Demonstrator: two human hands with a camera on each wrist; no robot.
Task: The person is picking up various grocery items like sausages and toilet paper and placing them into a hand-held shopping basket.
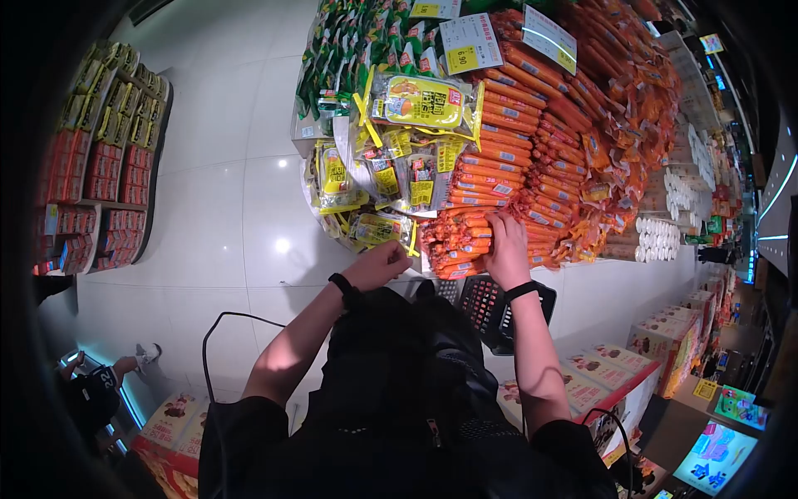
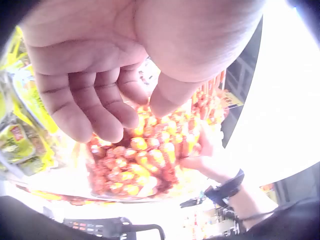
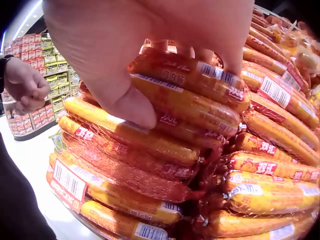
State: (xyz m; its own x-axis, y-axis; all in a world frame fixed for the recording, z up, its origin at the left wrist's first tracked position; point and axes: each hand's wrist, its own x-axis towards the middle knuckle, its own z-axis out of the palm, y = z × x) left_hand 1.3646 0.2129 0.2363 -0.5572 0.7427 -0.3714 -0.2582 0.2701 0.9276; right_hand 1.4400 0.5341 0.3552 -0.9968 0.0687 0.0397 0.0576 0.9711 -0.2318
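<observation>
Orange sausages in net packs [image 1: 461,241] [image 3: 135,135] are piled at the near corner of the display. My right hand [image 1: 509,256] [image 3: 145,55] grips a bundle there, with the thumb across the front and the fingertips behind the upper sausages. To the left, beside yellow-trimmed snack bags [image 1: 378,229], my left hand [image 1: 378,266] [image 2: 95,65] hangs in the air with loosely bent fingers and holds nothing. The left wrist view shows it over the pile, with the right hand [image 2: 210,160] beyond.
Price signs [image 1: 470,43] stand on the pile, near green packets [image 1: 349,50]. A black basket [image 1: 480,303] is below the display's near edge. Shelves of boxes [image 1: 104,158] stand at the left across a tiled floor [image 1: 224,191]. Stacked cartons [image 1: 607,366] are at the lower right.
</observation>
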